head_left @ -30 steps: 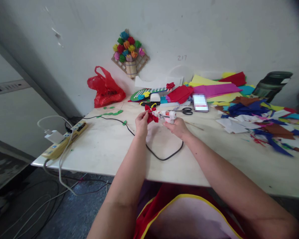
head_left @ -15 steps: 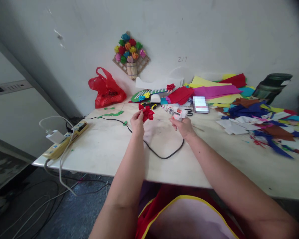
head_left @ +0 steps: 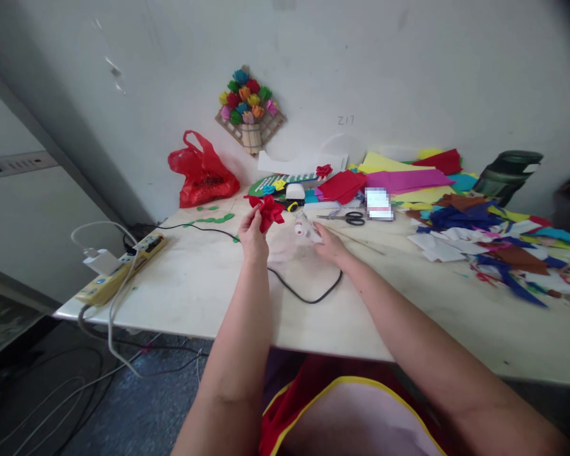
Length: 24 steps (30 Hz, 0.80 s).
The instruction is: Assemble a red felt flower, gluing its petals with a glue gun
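Note:
My left hand [head_left: 253, 237] pinches a red paper flower [head_left: 268, 214] above the table. A white hot glue gun [head_left: 306, 230] is in my right hand [head_left: 330, 244], its fingers around the handle and its nozzle toward the left. The gun is low over the table top; whether it touches the table I cannot tell. A black cord [head_left: 308, 300] loops below it. Black-handled scissors [head_left: 354, 218] and a thin stick [head_left: 361, 241] lie just beyond and right of my right hand. Green paper leaves [head_left: 218, 218] lie to the left of the flower.
A red plastic bag [head_left: 209, 180] and a power strip [head_left: 123, 272] occupy the left. Coloured paper sheets [head_left: 399, 182], a phone [head_left: 379, 204], a heap of scraps [head_left: 498, 231] and a dark bottle [head_left: 506, 174] are at the right. A paper flower decoration [head_left: 251, 114] leans on the wall.
The glue gun has moved left and turned in my right hand, closer to the flower. My left hand has shifted slightly left with the flower. The scissors and stick now show more fully.

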Tool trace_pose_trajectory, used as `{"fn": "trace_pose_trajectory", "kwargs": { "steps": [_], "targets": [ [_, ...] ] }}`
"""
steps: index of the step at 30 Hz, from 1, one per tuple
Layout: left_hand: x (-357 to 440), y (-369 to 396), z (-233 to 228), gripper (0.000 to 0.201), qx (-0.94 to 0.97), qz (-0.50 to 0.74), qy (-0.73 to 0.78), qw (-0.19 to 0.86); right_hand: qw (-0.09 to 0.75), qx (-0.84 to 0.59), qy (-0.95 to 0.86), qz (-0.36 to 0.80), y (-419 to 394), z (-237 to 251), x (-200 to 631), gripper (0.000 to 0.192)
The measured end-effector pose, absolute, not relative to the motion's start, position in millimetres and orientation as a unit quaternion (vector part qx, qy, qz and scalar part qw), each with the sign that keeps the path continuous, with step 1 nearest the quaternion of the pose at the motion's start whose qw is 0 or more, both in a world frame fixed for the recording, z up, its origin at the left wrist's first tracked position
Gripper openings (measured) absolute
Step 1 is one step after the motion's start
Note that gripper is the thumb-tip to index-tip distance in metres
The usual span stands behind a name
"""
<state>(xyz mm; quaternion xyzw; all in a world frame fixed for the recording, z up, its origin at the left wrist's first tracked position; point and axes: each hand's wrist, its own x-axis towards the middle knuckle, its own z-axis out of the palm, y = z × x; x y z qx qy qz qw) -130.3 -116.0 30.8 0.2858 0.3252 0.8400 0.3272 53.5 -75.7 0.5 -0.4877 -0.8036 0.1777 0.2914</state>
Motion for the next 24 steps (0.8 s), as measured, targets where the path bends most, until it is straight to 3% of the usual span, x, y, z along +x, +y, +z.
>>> {"fn": "trace_pose_trajectory", "kwargs": {
  "steps": [6, 11, 20, 24],
  "targets": [
    [-111, -119, 30, 0.026, 0.312, 0.787, 0.314, 0.43, 0.292, -0.422, -0.852, 0.108, -75, -14, 38, 0.045],
    [-99, -119, 26, 0.025, 0.337, 0.737, 0.318, 0.493, 0.238, -0.426, -0.872, 0.05, -80, -12, 36, 0.038],
    [-95, -117, 21, 0.026, 0.344, 0.712, 0.34, 0.509, 0.229, -0.348, -0.906, 0.08, -85, -7, 32, 0.046],
    [-93, -119, 22, 0.024, 0.336, 0.707, 0.339, 0.522, 0.3, -0.395, -0.858, 0.131, -84, -8, 49, 0.038]
  ]
}}
